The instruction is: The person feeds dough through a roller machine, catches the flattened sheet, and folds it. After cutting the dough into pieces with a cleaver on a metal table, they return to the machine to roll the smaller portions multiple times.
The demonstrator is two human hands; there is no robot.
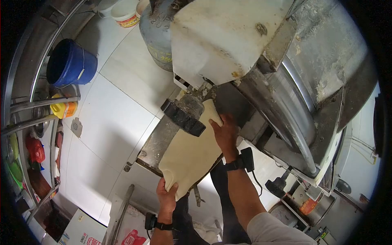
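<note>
A long, pale sheet of dough (190, 151) lies over the metal tray (157, 141) of a dough-rolling machine (228, 36). My left hand (166, 195) pinches the sheet's near left corner, where the dough puckers, with the thumb on top. Along the right edge of the dough, closer to the machine, is my right hand (227, 132). Its thumb rests on the upper face and its other fingers are partly hidden at the edge. A black knob (183, 116) on the machine hangs over the far part of the sheet and covers some of it.
Metal rollers (286, 106) and a floured slope (326, 49) stand to the right. Behind the machine is a grey gas cylinder (157, 34). A blue bucket (71, 63) and a yellow jug (63, 107) sit at the left, by a metal rack (36, 118). A second knob (277, 187) sticks out at lower right.
</note>
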